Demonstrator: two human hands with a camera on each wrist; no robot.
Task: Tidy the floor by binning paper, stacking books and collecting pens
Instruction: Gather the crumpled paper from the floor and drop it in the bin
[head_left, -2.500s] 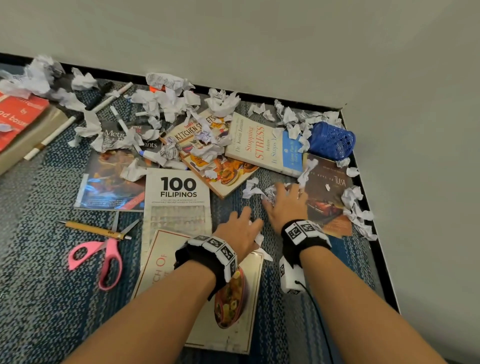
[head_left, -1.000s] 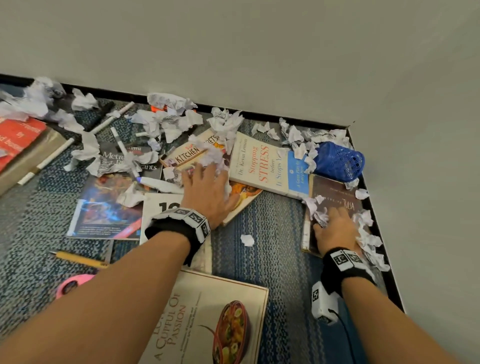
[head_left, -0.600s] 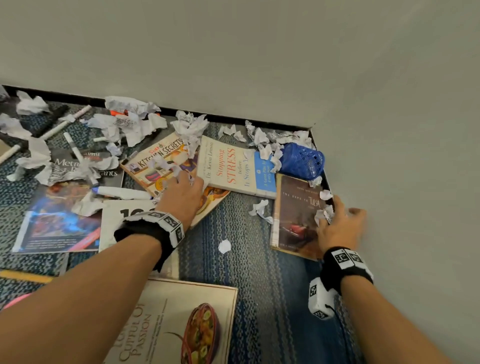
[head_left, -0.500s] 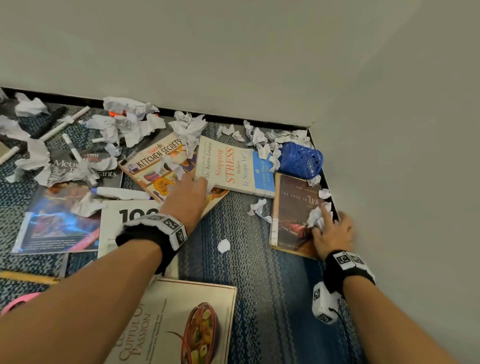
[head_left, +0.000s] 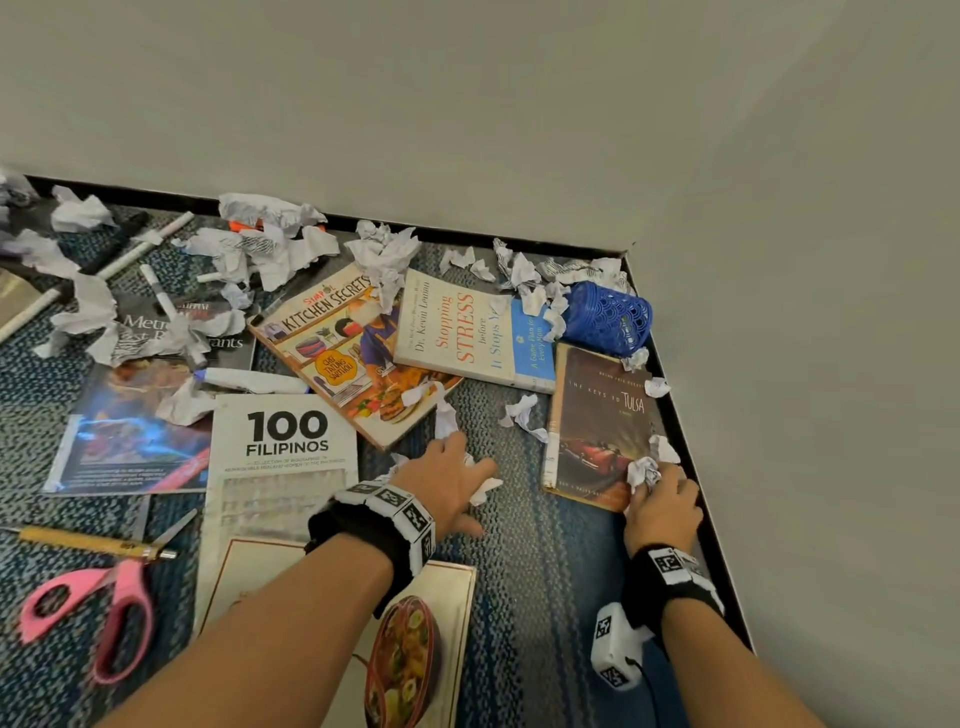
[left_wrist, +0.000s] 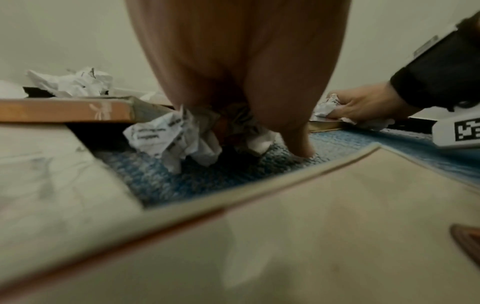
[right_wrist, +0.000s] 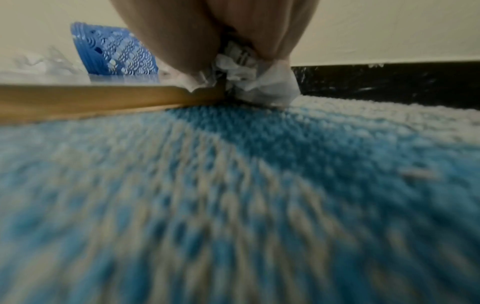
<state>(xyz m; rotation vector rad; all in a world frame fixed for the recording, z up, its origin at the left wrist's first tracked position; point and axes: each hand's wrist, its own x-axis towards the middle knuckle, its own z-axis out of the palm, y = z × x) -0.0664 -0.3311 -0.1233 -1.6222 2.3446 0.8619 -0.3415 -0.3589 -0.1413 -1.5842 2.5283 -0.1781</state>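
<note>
Left hand (head_left: 451, 488) clutches crumpled printed paper scraps (left_wrist: 176, 139); right hand (head_left: 662, 512) clutches white wad (head_left: 643, 470).

white book (head_left: 283, 447): "100 FILIPINOS"
cookbook (head_left: 345, 353): "SIMPOL KITCHEN SECRETS"; orange badge "CHEF TATUNG SARTHOU"
cream book (head_left: 467, 332): "Dr. Kevin Leman", "Stopping STRESS before It Stops Y…"; blue band "A Game Plan for Every Mom"
brown book (head_left: 597, 426), by the carpet's right edge: "THE KEYS TO TULSA"
dark magazine (head_left: 145, 332): "Metr…", "…ants", partly covered
crumpled paper (left_wrist: 166, 139): print too blurred to read
</note>
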